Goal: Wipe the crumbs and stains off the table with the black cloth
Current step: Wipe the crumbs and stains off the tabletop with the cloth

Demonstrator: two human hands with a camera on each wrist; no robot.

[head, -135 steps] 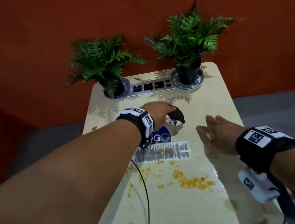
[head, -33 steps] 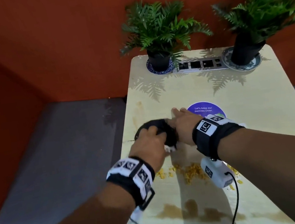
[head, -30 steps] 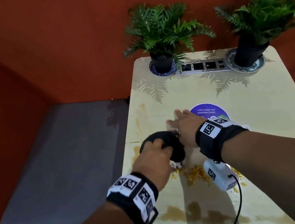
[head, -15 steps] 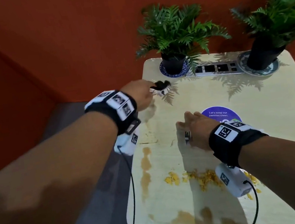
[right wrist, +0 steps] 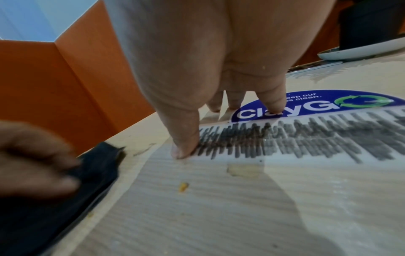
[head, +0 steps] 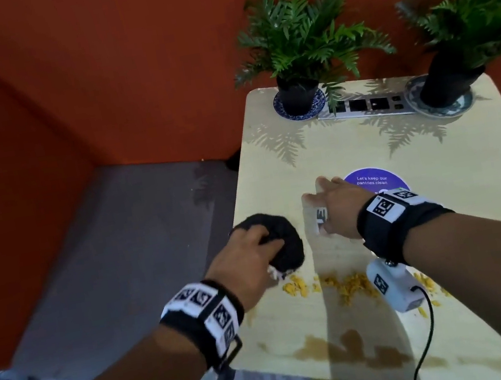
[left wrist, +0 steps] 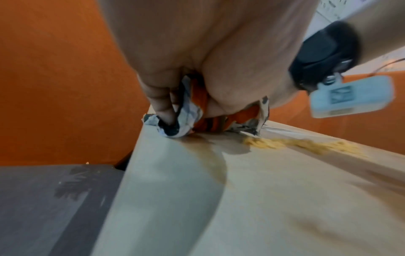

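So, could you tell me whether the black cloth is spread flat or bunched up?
Bunched up: the black cloth forms a rounded wad under the left hand, whose fingers curl into it.

Bare forearms, black wrist straps [head: 391, 229] patched with white square-coded tags [head: 381, 207], a white camera box [head: 391, 287] clipped beneath each, thin black cables [head: 427, 336] trailed away

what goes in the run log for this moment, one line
left hand: grips black cloth, on table near left edge | right hand: flat on table, holds nothing | crumbs: unwiped | stains: remain at near edge
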